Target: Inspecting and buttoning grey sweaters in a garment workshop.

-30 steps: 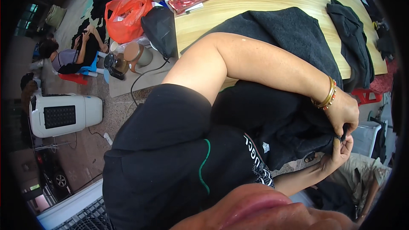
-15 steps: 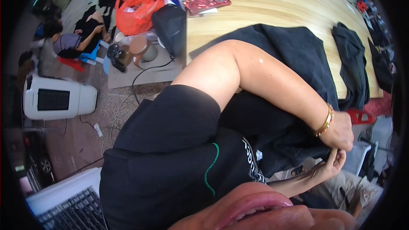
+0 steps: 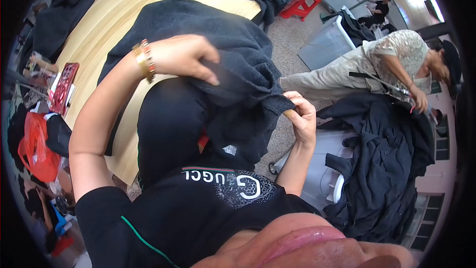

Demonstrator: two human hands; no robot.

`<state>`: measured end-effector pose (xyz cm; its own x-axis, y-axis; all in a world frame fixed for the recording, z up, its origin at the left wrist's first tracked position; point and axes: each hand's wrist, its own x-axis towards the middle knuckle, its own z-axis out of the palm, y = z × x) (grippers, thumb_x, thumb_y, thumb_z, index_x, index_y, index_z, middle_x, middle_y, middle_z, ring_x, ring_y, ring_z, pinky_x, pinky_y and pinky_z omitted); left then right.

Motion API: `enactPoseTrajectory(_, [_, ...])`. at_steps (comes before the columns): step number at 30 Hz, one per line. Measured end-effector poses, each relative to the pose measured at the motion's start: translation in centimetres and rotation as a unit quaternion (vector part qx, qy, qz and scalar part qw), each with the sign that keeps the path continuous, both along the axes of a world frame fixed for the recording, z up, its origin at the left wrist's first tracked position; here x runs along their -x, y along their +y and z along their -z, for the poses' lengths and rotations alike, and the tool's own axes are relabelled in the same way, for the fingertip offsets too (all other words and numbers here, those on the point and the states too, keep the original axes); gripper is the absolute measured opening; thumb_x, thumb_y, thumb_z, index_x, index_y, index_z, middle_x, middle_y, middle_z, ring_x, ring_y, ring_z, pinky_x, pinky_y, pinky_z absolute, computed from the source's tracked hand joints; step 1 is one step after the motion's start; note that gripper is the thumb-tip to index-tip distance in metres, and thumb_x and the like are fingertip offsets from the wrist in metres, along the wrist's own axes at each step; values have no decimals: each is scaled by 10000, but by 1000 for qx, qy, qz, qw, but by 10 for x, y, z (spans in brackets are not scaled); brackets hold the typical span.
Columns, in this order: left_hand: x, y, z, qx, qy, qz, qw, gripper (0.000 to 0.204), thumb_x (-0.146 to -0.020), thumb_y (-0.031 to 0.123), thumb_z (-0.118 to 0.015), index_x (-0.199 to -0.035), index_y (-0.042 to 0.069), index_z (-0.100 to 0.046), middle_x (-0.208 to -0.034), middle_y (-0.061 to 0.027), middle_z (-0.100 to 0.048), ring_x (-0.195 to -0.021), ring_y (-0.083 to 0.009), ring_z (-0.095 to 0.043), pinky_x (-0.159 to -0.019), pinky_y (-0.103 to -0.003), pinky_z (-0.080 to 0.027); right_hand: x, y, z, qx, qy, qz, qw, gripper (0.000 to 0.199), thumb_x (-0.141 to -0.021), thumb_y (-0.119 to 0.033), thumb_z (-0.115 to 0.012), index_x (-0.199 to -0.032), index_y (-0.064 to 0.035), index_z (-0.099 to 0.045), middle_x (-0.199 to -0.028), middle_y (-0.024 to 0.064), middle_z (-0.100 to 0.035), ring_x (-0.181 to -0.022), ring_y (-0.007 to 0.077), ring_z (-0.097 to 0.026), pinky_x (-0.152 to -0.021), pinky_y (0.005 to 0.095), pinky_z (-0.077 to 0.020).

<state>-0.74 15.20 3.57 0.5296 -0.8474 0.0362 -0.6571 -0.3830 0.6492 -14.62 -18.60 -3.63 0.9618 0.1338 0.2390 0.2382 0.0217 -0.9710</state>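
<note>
A dark grey-black garment (image 3: 233,44) spreads from the wooden table (image 3: 124,0) over my lap. My left hand (image 3: 186,57), with gold and red bracelets at its wrist, is curled over the cloth, a fold of it between thumb and fingers. On the right, my right hand (image 3: 303,119) pinches the garment's edge between thumb and fingers and lifts it off my lap. A small white label (image 3: 229,150) shows on dark cloth by my lap.
At right, a large grey bin (image 3: 310,151) overflows with dark garments (image 3: 382,168); beside it a person (image 3: 401,59) bends over. Another grey bin (image 3: 327,39) and a red stool (image 3: 301,7) stand farther back. A red-cased phone (image 3: 64,87) and red plastic bag (image 3: 37,146) are left.
The view has swung to the right, bringing the bin and the bending person into sight. My hands, close together before, are now apart, with the garment's edge raised in the right one.
</note>
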Motion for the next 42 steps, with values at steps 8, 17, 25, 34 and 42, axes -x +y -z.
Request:
enactPoseTrajectory(8, [6, 39, 10, 82, 241, -113, 960, 289, -972, 280, -645, -912, 1, -689, -718, 62, -548, -695, -24, -475, -619, -237, -414, 15, -11, 25, 160, 128, 23, 979, 207, -832, 72, -704, -1035, 45, -727, -1026, 81, -696, -897, 125, -627, -766, 222, -479])
enactPoseTrajectory(17, [1, 2, -13, -3, 17, 5, 1000, 326, -896, 288, -718, -1002, -21, -717, -831, -166, -705, -773, -263, -679, -748, -368, -505, 29, -23, 22, 108, 44, 100, 988, 220, -851, 100, -683, -1065, 59, -712, -1042, 99, -690, -952, 141, -651, -832, 238, -509])
enactPoseTrajectory(25, [7, -7, -30, 46, 174, -21, 983, 225, -854, 189, -787, -900, -8, -690, -727, -10, -651, -657, -41, -542, -629, -229, -451, 33, -6, -4, 114, -126, 312, 935, 277, -874, 101, -681, -1146, 58, -650, -1110, 139, -683, -1044, 191, -664, -925, 284, -522])
enactPoseTrajectory(34, [24, -87, -37, 226, -56, 5, 972, 287, -801, 196, -738, -945, -49, -697, -807, -203, -693, -732, -292, -684, -690, -358, -526, 6, 64, -102, 494, -408, 89, 763, 302, -622, 17, -731, -911, -70, -746, -951, 83, -706, -666, 214, -630, -559, 319, -452])
enactPoseTrajectory(42, [10, -92, -23, 130, 87, 16, 988, 335, -865, 273, -722, -966, -46, -715, -746, -172, -672, -685, -198, -634, -655, -351, -497, -15, 72, -79, 400, -386, 129, 821, 303, -667, 59, -800, -937, -75, -772, -874, 66, -609, -635, 157, -616, -527, 274, -480])
